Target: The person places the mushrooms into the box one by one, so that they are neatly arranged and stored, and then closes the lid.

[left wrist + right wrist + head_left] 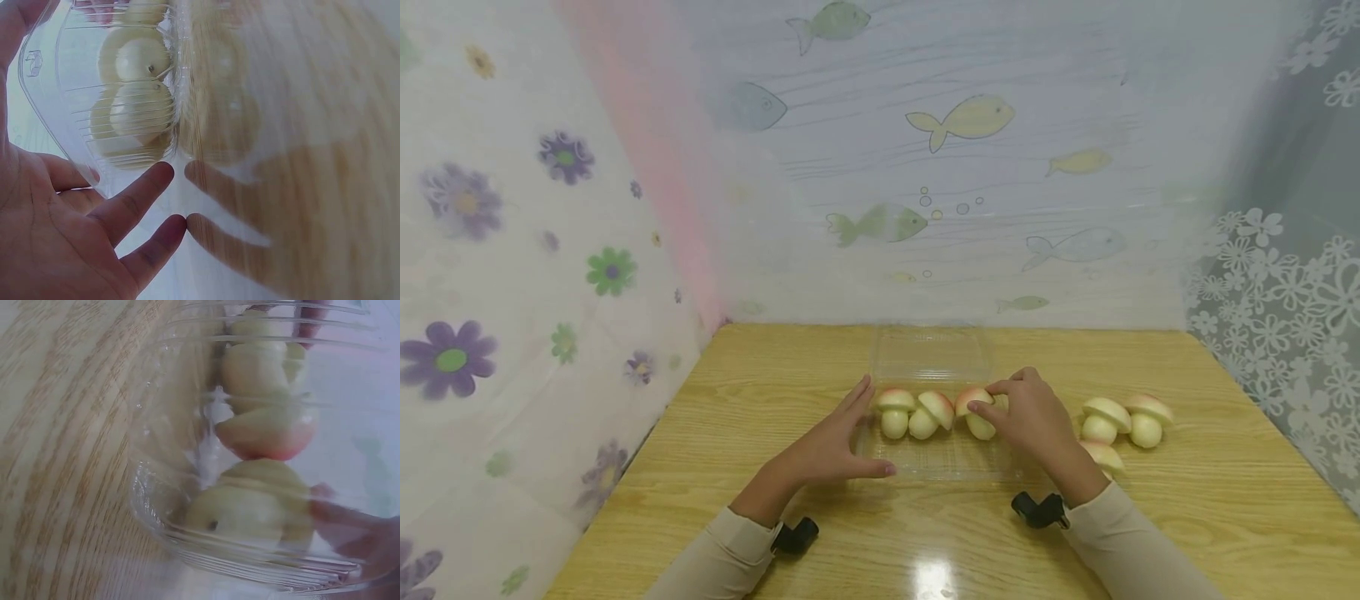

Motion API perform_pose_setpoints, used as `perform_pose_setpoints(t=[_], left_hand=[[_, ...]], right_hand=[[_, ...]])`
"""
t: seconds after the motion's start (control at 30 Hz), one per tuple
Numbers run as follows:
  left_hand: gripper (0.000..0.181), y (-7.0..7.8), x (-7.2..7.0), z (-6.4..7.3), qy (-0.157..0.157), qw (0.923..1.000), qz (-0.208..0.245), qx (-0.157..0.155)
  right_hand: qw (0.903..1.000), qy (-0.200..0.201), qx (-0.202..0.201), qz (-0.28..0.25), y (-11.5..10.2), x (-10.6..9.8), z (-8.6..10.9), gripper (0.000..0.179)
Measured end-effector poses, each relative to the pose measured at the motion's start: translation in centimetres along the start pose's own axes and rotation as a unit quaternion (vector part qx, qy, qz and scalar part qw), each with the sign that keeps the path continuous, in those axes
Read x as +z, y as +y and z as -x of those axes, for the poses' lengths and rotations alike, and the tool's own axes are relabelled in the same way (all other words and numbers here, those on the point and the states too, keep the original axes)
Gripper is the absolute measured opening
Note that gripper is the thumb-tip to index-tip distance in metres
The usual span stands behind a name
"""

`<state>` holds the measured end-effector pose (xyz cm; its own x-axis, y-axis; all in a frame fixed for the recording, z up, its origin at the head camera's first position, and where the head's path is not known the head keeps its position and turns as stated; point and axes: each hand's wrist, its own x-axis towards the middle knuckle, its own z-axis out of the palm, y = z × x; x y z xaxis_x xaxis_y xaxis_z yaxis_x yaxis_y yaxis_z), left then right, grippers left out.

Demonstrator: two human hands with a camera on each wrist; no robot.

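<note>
A clear plastic clamshell box [917, 460] lies with its lid [934, 350] folded back. Inside its left part are two toy mushrooms, a left one [894, 423] and a tilted one [929, 414], cream with pink-tinged caps. My right hand [1036, 421] pinches a third mushroom [981, 427] between thumb and fingers, within the box's right end. In the right wrist view this mushroom [244, 512] shows through the plastic wall. My left hand [827, 450] spans the box's left end, fingers extended and thumb along the front. The left wrist view shows spread fingers [140, 197] beside the wall.
Right of the box, several more mushrooms [1146, 421] stand together on the wooden table [1210, 517], one partly hidden behind my right wrist. A fish-printed curtain [850, 275] hangs at the back, with patterned sheets at the left and right. Black wrist cameras [795, 536] sit on both sleeves.
</note>
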<state>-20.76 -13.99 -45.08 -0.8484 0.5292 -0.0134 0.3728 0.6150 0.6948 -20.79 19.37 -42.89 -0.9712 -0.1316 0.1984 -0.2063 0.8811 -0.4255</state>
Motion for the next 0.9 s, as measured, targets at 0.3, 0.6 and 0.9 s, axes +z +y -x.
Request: perform_pose_setpoints(t=[0.3,0.6,0.9], left_hand=[[0.126,-0.18,0.03,-0.07,-0.001,1.0,0.0,0.004],[0.126,-0.05,0.0,0.0,0.001,1.0,0.0,0.001],[0.126,-0.13,0.05,-0.06,-0.001,1.0,0.001,0.002]], right_hand=[[1.0,0.007,0.003,0.003,0.03,0.17,-0.01,0.05],[0.9999,0.011,0.0,0.007,0.21,0.36,-0.08,0.049],[0.9999,0.009,0.002,0.007,0.12,0.14,0.0,0.05]])
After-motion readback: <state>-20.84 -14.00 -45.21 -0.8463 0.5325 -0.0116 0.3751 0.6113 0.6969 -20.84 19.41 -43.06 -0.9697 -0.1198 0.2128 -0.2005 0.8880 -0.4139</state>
